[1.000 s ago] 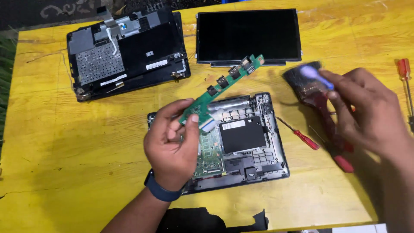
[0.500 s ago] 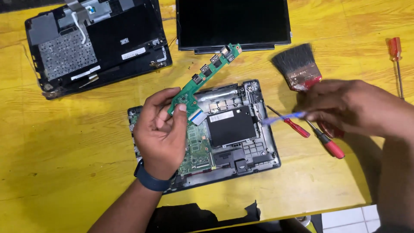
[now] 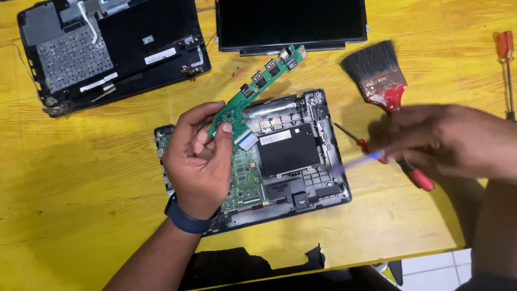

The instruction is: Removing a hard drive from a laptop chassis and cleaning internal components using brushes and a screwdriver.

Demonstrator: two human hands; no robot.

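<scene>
A: The left hand was up over the opened laptop base, and its grip was clamped on the near end of a long green circuit board.

B: Thumb on one face, fingers curled behind the other. The board's long axis ran from that hand up and away to the far right, its row of metal ports pointing toward the screen panel at the far edge of the table.

A: A small pale ribbon tab hung off the board just below the thumb, right above the base.

B: The right hand was blurred, well off to the right, with a thin bluish tool in it pointing left toward the base. I couldn't tell how tightly that grip was closed, only that it was wrapped round something slim.

A: So the board lay to the left and slightly farther out from the right hand, and the left hand was plainly the nearer one, already on it.

B: Around them were a paintbrush with a red ferrule, a red-handled screwdriver partly under the right hand, another screwdriver at the far right edge, and the keyboard cover lying upside down at the far left.
</scene>
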